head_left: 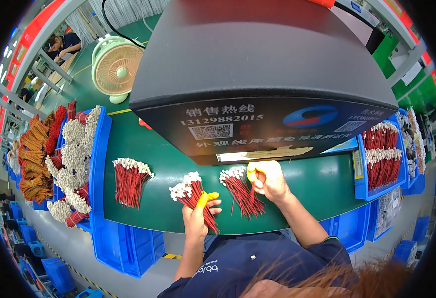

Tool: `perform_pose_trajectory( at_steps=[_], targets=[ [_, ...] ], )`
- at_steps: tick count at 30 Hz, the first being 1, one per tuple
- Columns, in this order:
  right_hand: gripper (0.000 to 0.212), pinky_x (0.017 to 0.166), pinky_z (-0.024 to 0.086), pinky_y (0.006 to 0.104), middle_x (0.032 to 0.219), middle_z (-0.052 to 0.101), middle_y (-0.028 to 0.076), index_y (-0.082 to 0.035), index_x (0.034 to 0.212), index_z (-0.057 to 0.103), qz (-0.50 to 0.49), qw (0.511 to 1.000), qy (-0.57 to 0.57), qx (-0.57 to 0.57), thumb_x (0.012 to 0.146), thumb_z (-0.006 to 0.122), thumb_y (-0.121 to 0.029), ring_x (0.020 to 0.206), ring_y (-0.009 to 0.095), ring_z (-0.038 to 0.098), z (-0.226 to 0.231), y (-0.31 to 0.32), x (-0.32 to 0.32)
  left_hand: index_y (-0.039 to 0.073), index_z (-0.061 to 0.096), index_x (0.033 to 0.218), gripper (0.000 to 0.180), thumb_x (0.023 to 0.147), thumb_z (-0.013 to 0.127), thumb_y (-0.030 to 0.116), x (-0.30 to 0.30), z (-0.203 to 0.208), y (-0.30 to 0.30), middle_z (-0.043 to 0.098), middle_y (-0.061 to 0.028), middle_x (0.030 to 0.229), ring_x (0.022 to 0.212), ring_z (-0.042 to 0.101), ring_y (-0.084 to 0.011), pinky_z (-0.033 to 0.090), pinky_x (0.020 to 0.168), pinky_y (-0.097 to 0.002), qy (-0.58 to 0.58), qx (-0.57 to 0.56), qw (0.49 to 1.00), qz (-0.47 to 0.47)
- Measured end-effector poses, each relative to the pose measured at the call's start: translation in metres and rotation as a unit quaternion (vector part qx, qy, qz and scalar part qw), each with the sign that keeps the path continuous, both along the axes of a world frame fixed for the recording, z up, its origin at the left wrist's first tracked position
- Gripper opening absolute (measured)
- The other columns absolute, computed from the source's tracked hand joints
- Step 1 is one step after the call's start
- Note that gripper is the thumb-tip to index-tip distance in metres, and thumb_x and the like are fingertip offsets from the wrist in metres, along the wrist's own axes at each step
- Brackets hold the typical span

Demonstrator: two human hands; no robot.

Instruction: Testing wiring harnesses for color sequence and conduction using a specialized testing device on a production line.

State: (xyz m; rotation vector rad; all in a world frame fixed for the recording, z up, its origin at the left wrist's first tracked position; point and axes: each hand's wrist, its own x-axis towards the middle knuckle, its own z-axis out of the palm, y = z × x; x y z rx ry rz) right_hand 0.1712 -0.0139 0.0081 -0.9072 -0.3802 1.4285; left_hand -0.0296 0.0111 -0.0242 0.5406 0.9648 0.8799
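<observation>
At the near edge of the counter (153, 211), the left hand (197, 214) had its grip clamped on a bundle of red wires (196, 189) with white ends. The right hand (270, 182) hung by the white ends of a second bundle (243, 194), fingertips drawn close; whether they pinched a wire, I could not tell. A third bundle (128, 184) lay toward the counter's left edge, beside a blue bin (99, 169).
</observation>
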Motion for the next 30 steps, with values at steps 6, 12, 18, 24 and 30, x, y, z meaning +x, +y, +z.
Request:
perform_pose_trajectory(
  at_steps=[6,12,18,24,30],
  targets=[
    [0.018,0.029,0.027,0.0172,0.057,0.049,0.004,-0.001,0.079,0.053,0.037,0.993,0.094,-0.059,0.084,0.044,-0.016,0.037,0.005,0.035,-0.017,0.006,-0.002,-0.003,0.042,0.108,0.030,0.082,0.052,0.010,0.027,-0.001,-0.005,0.053,-0.0187,0.102,0.090,0.056,-0.0298,0.052,0.063,-0.0347,-0.038,0.002,0.996,-0.075],
    [0.018,0.030,0.030,0.0186,0.058,0.052,0.005,0.001,0.081,0.055,0.047,0.980,-0.176,-0.086,0.083,0.046,-0.014,0.036,0.005,0.039,-0.003,0.001,-0.002,0.000,0.052,0.091,0.014,0.080,0.054,0.008,0.033,-0.001,0.001,0.058,-0.0105,0.065,0.041,0.046,-0.0101,0.035,0.034,-0.0200,0.047,0.080,0.995,-0.035],
    [0.017,0.042,0.036,0.0218,0.061,0.055,0.005,0.001,0.086,0.056,-0.007,0.797,-0.596,-0.095,0.084,0.045,-0.013,0.044,0.009,0.044,-0.028,-0.020,0.001,0.001,0.051,0.089,0.011,0.079,0.052,0.006,0.027,0.004,0.004,0.058,-0.0116,0.066,0.045,0.049,-0.0115,0.036,0.034,-0.0213,-0.070,0.016,0.997,-0.034],
    [0.021,0.039,0.039,0.0210,0.061,0.056,0.009,0.003,0.078,0.054,-0.003,0.964,-0.255,-0.081,0.084,0.045,-0.015,0.039,0.010,0.047,0.003,-0.014,-0.011,0.003,0.051,0.087,0.010,0.078,0.054,0.005,0.031,0.003,0.004,0.057,-0.0100,0.072,0.053,0.052,-0.0139,0.040,0.038,-0.0228,-0.022,-0.027,0.998,-0.058],
    [0.021,0.028,0.034,0.0209,0.056,0.053,0.008,0.003,0.076,0.052,-0.057,0.988,-0.119,-0.078,0.084,0.046,-0.016,0.032,0.008,0.040,-0.014,0.004,-0.015,0.003,0.052,0.086,0.012,0.077,0.058,0.007,0.029,0.006,0.002,0.057,-0.0092,0.070,0.053,0.052,-0.0126,0.040,0.037,-0.0218,-0.092,-0.046,0.993,-0.058]
  ],
)
